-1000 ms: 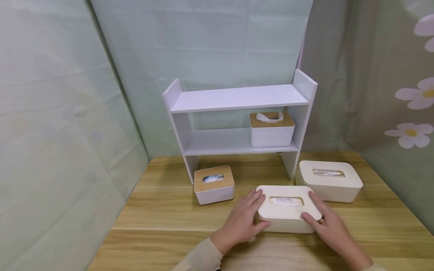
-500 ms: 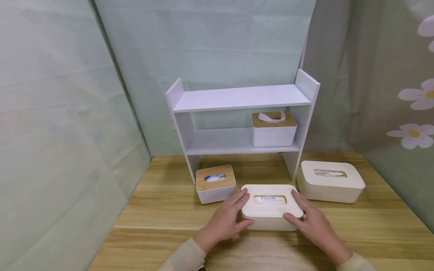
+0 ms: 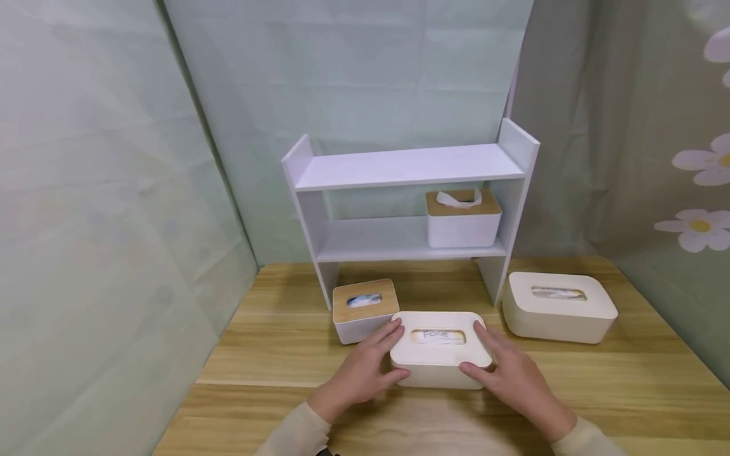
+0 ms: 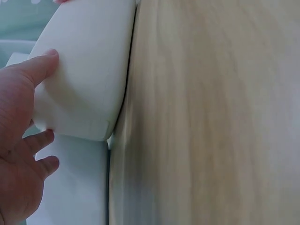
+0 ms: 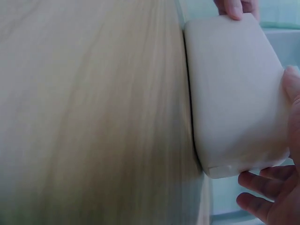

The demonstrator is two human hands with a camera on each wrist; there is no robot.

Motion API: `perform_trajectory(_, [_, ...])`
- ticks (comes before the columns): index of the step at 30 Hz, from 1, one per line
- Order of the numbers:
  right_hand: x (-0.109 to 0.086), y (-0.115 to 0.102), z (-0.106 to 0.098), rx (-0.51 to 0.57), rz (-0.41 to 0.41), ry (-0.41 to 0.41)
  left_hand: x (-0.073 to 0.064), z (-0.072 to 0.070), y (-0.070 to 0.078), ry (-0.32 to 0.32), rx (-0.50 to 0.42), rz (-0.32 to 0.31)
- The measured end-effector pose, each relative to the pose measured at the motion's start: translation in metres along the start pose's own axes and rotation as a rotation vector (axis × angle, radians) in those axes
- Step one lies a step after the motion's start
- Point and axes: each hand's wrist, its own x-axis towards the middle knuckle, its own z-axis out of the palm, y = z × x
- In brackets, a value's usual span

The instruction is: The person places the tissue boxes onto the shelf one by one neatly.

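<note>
the table (image 3: 274, 367) bears a rack (image 3: 371, 237), two cream boxes (image 3: 439, 357) (image 3: 561, 323) and a wood-topped box (image 3: 365, 311). the rack holds another wood-topped box (image 3: 463, 228).

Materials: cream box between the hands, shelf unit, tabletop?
Cream box: probably plastic, matte; smooth walls, rounded edges.
Shelf unit: likely painted or laminated board, smooth white; flat, square-cut panels.
Tabletop: wood or wood-look laminate, low sheen; visible grain leaves it open.

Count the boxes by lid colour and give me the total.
Cream-lidded boxes: 2 (one between the left hand and right hand, one right of the rack)
Wood-lidded boxes: 2 (one on the rack, one on the table)
Total: 4
</note>
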Motion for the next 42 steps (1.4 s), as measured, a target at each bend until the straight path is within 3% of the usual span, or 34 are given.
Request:
perform_trajectory(6, [-0.001,0.000,0.003,0.033,-0.059,-0.040,-0.009,-0.006,-0.005,-0.003,-0.041,-0.032])
perform_trajectory(13, [0.001,0.004,0.007,0.073,-0.124,-0.043,-0.012,-0.004,-0.009,0.003,-0.083,-0.064])
perform_trajectory(27, [0.000,0.007,0.012,0.076,-0.170,-0.006,-0.013,0.003,-0.007,0.015,-0.101,-0.094])
perform_trajectory(42, [-0.002,0.008,0.017,0.094,-0.165,0.029,-0.014,0.004,-0.001,0.036,-0.107,-0.116])
